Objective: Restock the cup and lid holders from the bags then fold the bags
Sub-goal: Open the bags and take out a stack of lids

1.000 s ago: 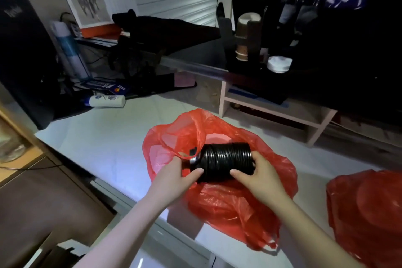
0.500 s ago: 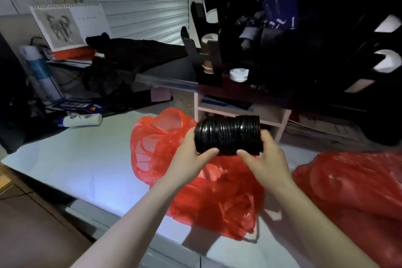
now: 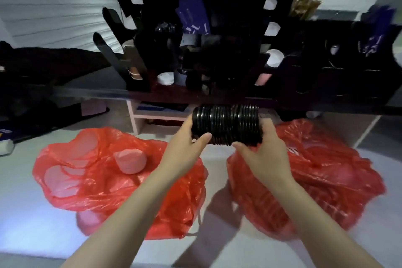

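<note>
A sideways stack of black lids (image 3: 226,125) is held in the air between both hands. My left hand (image 3: 187,146) grips its left end and my right hand (image 3: 261,150) grips its right end. Below lie two red plastic bags on the white counter. The left bag (image 3: 104,183) shows pale round lids through the plastic. The right bag (image 3: 322,176) is crumpled. Behind the stack stands the black cup and lid holder (image 3: 217,50), with paper cups and white lids (image 3: 165,78) in some slots.
A low wooden shelf (image 3: 152,117) sits under the holder at the counter's back. Dark clutter (image 3: 43,85) lies at the far left. The white counter (image 3: 32,224) stretches toward me on the left. A shutter wall (image 3: 54,2) is behind.
Both hands lifted the stack of black lids out of the left red bag and raised it toward the holder. The view tilted up, and the right bag came fully into sight.
</note>
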### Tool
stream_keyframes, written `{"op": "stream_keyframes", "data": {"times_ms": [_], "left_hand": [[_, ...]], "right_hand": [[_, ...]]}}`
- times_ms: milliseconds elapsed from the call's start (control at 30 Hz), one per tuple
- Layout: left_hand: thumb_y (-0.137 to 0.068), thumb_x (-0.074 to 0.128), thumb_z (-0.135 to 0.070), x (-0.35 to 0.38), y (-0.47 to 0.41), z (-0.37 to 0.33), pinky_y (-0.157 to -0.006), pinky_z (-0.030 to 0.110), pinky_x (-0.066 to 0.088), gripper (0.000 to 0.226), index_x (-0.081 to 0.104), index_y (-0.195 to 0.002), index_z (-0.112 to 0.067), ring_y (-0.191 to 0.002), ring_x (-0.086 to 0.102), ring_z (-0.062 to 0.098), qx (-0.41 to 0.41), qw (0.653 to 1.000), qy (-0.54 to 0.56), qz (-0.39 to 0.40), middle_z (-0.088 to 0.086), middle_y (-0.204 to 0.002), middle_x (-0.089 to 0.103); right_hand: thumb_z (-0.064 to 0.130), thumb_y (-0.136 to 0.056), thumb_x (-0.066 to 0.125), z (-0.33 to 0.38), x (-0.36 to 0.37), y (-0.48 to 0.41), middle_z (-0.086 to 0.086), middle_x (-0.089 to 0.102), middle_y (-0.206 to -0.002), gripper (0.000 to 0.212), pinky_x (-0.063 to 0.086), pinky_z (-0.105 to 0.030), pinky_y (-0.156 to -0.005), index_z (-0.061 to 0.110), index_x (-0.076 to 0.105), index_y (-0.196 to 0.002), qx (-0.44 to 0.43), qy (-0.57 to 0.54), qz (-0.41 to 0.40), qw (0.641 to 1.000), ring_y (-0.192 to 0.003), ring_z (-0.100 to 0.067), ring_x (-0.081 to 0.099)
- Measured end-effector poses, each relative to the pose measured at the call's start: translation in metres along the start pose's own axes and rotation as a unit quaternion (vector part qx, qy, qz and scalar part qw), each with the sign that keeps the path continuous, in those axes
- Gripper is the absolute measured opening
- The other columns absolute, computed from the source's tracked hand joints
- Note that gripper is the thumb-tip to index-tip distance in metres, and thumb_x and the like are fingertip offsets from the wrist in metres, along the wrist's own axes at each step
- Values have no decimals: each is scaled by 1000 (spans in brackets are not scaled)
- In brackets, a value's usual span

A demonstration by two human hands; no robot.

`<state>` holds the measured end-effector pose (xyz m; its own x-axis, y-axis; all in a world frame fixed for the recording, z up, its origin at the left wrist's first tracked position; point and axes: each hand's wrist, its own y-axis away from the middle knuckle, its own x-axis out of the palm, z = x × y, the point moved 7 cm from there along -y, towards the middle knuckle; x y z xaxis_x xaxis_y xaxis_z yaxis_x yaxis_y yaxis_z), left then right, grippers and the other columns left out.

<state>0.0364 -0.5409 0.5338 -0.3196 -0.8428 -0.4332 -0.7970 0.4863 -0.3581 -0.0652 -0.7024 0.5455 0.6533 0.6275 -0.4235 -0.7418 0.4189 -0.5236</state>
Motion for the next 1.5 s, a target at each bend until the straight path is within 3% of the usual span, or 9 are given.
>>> {"op": "stream_keyframes", "data": {"times_ms": [233, 333, 467, 633, 700, 800, 1100, 1333, 1500], "left_hand": [[-88, 56, -44, 2, -58, -73, -89, 37, 49, 60, 28, -140, -34, -101, 60, 5, 77, 997, -3, -23, -20, -109, 60], [-84, 60, -49, 14, -82, -97, -76, 17, 48, 52, 33, -126, -34, -85, 55, -13, 99, 994, 22, -31, -26, -106, 54], [-80, 59, -50, 39, -105, -129, -80, -1, 34, 48, 41, -124, -40, -108, 42, -21, 178, 983, 38, 14, -27, -116, 51], [-85, 57, -40, 86, -124, -170, -102, 13, 30, 56, 38, -138, -40, -130, 31, -3, 285, 956, -8, 75, -27, -136, 38], [-84, 56, -35, 108, -132, -189, -110, 27, 27, 60, 35, -141, -41, -135, 25, 0, 314, 944, -28, 97, -24, -143, 33], [-85, 58, -23, 143, -146, -219, -110, 22, 20, 63, 35, -141, -40, -138, 25, 5, 341, 932, -41, 113, -14, -150, 29], [-83, 54, -11, 263, -214, -291, -111, 22, 15, 63, 38, -141, -31, -140, 24, 11, 362, 921, -122, 71, -8, -151, 30], [-83, 57, -12, 321, -255, -293, -115, 33, 20, 67, 35, -143, -32, -142, 23, 15, 317, 932, -162, 70, -6, -153, 28], [-80, 56, -10, 340, -271, -287, -116, 38, 21, 70, 35, -143, -33, -141, 25, 18, 301, 932, -189, 67, -7, -153, 29]], "right_hand": [[16, -72, 80, 25, -61, -43, 23, 64, -108, 66, 45, -7, -82, 32, 49, -128, -33, -47, -108, 992, -100, 8, 59], [19, -73, 80, 24, -92, -61, 22, 65, -107, 58, 48, -15, -84, 32, 54, -122, -27, -79, -147, 986, -101, 3, 61], [26, -76, 77, 3, -126, -71, 18, 67, -104, 41, 52, -16, -76, 37, 61, -112, 10, -150, -194, 969, -97, 0, 64], [19, -73, 76, -45, -153, -74, -13, 68, -112, 41, 52, -48, -89, 23, 65, -112, 87, -319, -217, 918, -105, -32, 64], [11, -77, 68, -62, -170, -80, -14, 69, -107, 35, 55, -40, -83, 15, 63, -111, 93, -388, -240, 885, -98, -30, 66], [-6, -88, 51, -90, -198, -94, -10, 66, -99, 27, 53, -30, -76, 12, 58, -107, 111, -450, -262, 847, -88, -24, 63], [-5, -95, 41, -174, -285, -162, -22, 57, -128, 34, 51, -35, -94, 3, 52, -126, 129, -572, -216, 781, -119, -32, 56], [-2, -97, 42, -230, -311, -197, -15, 65, -114, 29, 53, -28, -85, 8, 60, -117, 183, -607, -195, 749, -105, -24, 59], [7, -96, 49, -255, -304, -206, 8, 71, -86, 23, 42, -19, -69, 21, 67, -102, 256, -530, -180, 788, -79, -5, 65]]}}
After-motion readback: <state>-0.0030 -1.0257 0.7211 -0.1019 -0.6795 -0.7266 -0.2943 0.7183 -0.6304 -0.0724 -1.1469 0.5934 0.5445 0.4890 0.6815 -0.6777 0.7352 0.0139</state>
